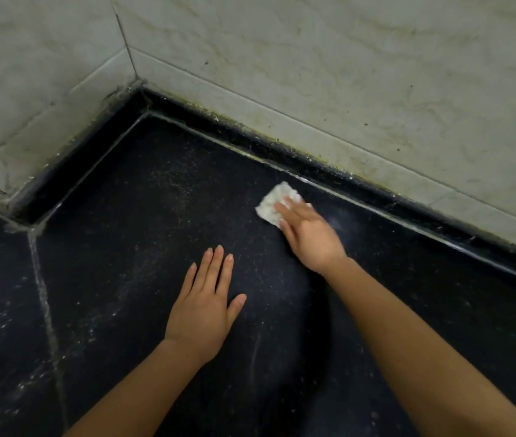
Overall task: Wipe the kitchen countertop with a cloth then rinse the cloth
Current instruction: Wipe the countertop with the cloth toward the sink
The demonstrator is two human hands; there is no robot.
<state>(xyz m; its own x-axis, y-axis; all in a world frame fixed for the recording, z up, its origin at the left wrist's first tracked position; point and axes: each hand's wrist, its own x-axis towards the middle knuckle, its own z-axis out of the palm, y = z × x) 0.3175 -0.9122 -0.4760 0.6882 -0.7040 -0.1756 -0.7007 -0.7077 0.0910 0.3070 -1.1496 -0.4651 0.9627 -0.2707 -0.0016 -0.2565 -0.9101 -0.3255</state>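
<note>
the small white crumpled cloth lies flat on the dark speckled stone countertop, close to the raised black back edge under the pale marbled wall tiles. the right hand presses down on the near part of the cloth with its fingers stretched out flat and close together, not curled around it. the far half of the cloth sticks out past the fingertips. the left hand rests flat on the countertop, palm down, fingers straight and a little spread, holding nothing, well apart from the cloth. a grey grout line runs across the countertop on the left. white specks and smears show on the dark stone.
</note>
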